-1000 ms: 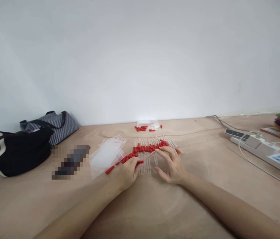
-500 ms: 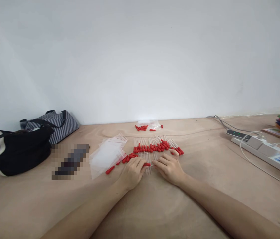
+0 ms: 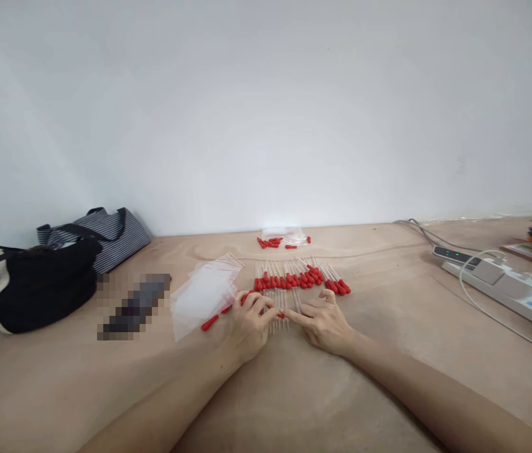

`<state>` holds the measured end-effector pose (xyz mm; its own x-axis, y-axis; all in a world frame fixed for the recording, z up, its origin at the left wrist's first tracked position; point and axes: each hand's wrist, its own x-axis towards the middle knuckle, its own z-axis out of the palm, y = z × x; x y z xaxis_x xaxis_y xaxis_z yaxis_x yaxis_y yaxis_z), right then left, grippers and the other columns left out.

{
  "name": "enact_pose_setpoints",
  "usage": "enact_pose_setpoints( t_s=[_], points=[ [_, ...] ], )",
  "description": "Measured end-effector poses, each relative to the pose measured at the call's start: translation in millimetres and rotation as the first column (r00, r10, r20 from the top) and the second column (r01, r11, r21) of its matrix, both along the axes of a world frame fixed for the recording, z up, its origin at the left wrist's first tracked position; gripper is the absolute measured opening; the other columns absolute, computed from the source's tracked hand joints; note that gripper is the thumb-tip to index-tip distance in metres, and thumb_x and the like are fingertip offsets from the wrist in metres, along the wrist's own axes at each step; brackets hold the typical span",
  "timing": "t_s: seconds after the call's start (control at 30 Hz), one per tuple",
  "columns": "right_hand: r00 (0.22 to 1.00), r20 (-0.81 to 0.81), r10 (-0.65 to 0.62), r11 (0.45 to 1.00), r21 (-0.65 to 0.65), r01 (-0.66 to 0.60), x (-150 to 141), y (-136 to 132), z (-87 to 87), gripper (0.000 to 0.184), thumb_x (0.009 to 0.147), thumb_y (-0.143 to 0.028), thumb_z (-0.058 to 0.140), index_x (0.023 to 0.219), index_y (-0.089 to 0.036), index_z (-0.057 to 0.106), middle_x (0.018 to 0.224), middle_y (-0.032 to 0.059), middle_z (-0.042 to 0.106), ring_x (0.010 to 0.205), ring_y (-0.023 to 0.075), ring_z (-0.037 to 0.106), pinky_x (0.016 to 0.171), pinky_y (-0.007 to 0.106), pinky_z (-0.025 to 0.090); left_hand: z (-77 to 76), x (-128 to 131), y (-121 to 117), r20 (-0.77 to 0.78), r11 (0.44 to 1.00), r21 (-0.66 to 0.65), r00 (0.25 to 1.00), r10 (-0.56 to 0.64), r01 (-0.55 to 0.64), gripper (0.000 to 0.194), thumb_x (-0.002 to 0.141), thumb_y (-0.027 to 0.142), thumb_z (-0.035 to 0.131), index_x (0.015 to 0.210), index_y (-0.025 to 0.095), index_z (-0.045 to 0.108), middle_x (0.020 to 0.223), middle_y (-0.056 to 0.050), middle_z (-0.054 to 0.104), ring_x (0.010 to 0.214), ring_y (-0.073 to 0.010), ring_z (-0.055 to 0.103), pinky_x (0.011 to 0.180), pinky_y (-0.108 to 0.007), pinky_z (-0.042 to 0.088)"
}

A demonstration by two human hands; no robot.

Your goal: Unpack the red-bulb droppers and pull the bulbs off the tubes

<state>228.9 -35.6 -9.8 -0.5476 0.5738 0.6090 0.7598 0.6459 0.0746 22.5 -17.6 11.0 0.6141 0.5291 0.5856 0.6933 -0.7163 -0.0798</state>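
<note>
My left hand (image 3: 250, 326) pinches a red rubber bulb (image 3: 281, 315) between thumb and fingertips. From the other side, my right hand (image 3: 325, 325) closes thumb and index finger at the bulb's open end, on a thin glass dropper tube that the fingers mostly hide. Bare clear glass tubes (image 3: 281, 297) lie side by side under and between the hands. Just beyond is a row of droppers with red bulbs (image 3: 289, 281), their glass ends pointing away. Loose red bulbs (image 3: 209, 323) lie beside and partly behind my left hand.
Clear zip bags (image 3: 206, 292) lie left of the hands. More red bulbs (image 3: 272, 242) rest by a plastic bag (image 3: 284, 233) near the wall. A pixelated dark object (image 3: 138, 305) and bags (image 3: 43, 283) are at left; a power strip (image 3: 506, 286) with cables is at right.
The red bulb now sits right against my right fingertips, where a gap with glass showed before. My right index finger has stretched out toward the bulb.
</note>
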Motion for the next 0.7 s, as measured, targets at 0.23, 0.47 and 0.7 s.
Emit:
enact_pose_setpoints(
  t_s=[0.23,0.47,0.7],
  points=[
    [0.974,-0.175,-0.144,0.978,-0.177,0.112,18.4,8.3,-4.3,0.04,0.078,-0.005,0.032,0.114,-0.013,0.046,0.081,0.0062,0.06,0.066,0.015,0.048,0.067,0.03,0.026,-3.5,-23.8,7.0,0.23,0.993,-0.119,0.973,0.023,0.004,0.017,0.085,0.023,0.041,0.089,0.019,0.057,0.081,-0.004,0.055,0.079,-0.0156,0.052,0.071,-0.028,0.042],
    [0.966,-0.235,-0.11,0.983,-0.171,0.07,0.9,13.4,-11.0,0.023,0.083,-0.011,0.035,0.097,-0.017,0.054,0.085,0.0072,0.054,0.077,0.0162,0.049,0.067,0.028,0.034,0.1,-43.6,-7.8,0.295,0.982,-0.185,0.952,0.083,-0.029,0.011,0.081,0.02,0.042,0.071,0.018,0.048,0.066,0.0,0.048,0.059,-0.0108,0.049,0.055,-0.021,0.043],
    [0.96,-0.262,-0.102,0.984,-0.169,0.058,-16.4,19.5,-16.7,0.023,0.08,-0.004,0.037,0.085,-0.017,0.056,0.086,0.0065,0.053,0.08,0.0158,0.048,0.067,0.028,0.034,-8.1,-58.8,-2.5,0.312,0.969,-0.239,0.941,0.132,-0.057,0.014,0.078,0.027,0.046,0.072,0.019,0.055,0.069,0.0,0.051,0.054,-0.009,0.054,0.051,-0.02,0.047]
  ],
)
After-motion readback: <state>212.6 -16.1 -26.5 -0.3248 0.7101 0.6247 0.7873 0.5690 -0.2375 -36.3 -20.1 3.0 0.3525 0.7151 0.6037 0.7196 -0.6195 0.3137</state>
